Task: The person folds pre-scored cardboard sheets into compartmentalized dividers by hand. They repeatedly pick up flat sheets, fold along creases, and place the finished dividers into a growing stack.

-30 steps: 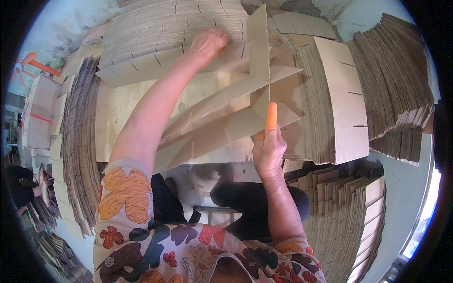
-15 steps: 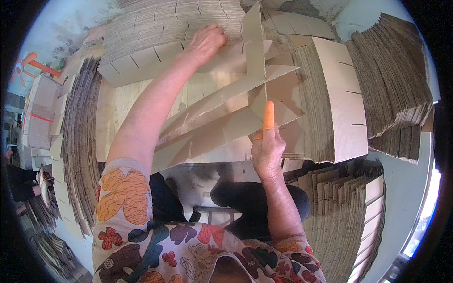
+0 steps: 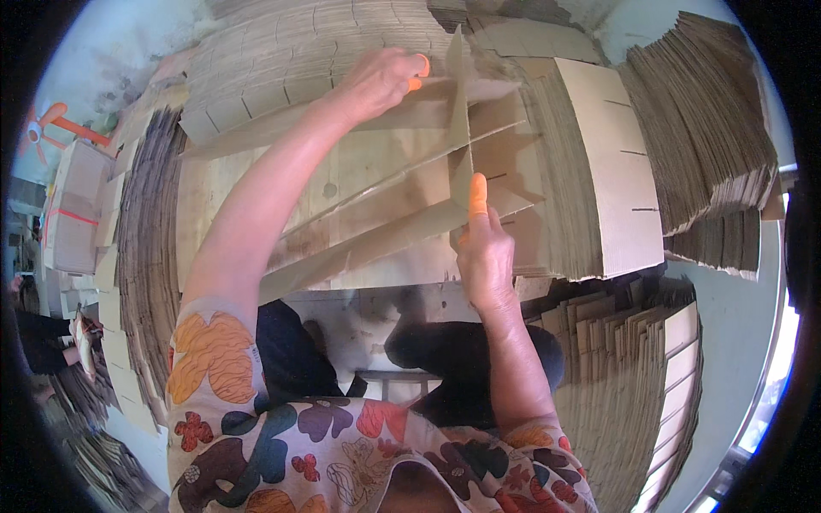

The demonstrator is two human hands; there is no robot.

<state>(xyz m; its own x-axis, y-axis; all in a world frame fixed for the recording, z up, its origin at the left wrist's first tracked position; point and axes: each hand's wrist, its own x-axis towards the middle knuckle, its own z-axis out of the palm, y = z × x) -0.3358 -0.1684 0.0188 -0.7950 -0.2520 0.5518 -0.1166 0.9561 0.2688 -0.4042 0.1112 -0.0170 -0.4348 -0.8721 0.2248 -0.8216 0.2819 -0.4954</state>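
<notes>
I'm slotting brown cardboard divider strips (image 3: 376, 201): left hand (image 3: 376, 81) pinches the upright cross-strip (image 3: 459, 111), right hand (image 3: 483, 256) fingers grip the near strip's end; next, seat it squarely.

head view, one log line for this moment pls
left hand: on upright cardboard strip | right hand: steadying long cardboard strips | around: stacks of slotted cardboard

Brown cardboard divider strips (image 3: 376, 214) lying slanted across the wooden surface (image 3: 214, 197), one upright slotted cardboard strip (image 3: 460, 111) crossing them, interlocked, edge-on.
</notes>
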